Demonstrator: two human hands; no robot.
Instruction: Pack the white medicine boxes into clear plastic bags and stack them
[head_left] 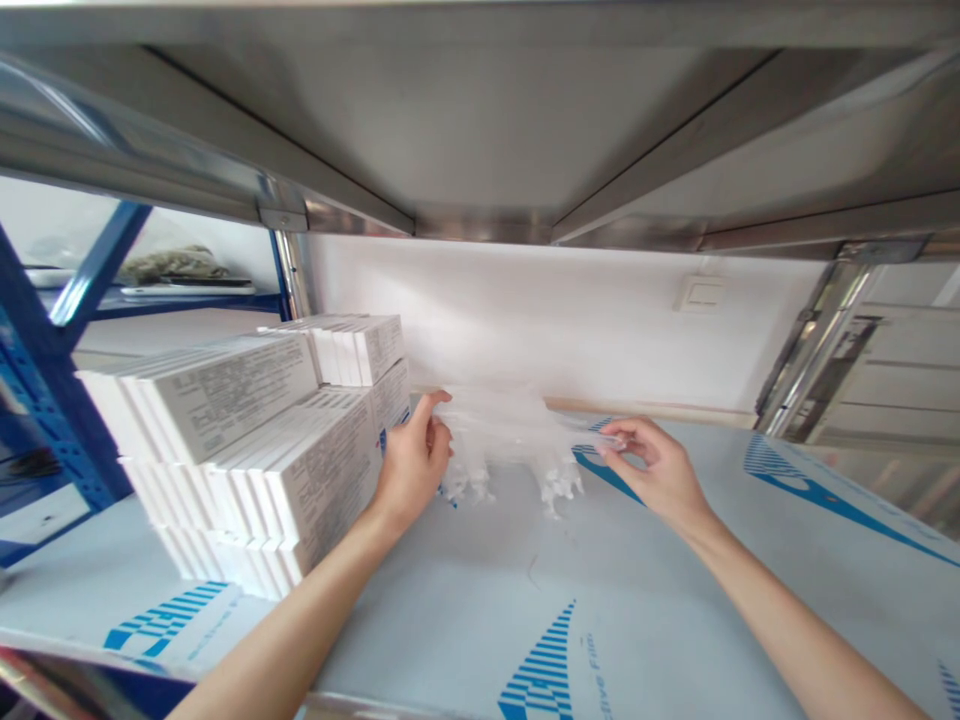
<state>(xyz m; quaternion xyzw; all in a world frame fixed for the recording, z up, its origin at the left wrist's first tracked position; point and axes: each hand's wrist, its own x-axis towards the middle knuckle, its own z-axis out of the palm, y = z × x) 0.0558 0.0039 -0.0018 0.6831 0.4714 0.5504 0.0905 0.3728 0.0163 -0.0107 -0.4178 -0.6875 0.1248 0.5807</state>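
A crumpled, translucent sheet of plastic film [502, 430] hangs between my hands above a metal shelf. My left hand [411, 468] grips its left side, right beside a stack of white printed cartons [255, 440]. The stack stands in several layers, and my left knuckles are close to its end. My right hand [654, 470] pinches the film's right edge between thumb and fingers. The film's lower edge dangles in ragged, bunched folds just above the shelf surface.
The shelf deck [480, 620] carries a white protective film with blue print. A steel shelf [480, 120] sits low overhead, with steel uprights on both sides. Behind is a white wall with a switch [701, 293]. A blue rack [60, 370] stands at the left.
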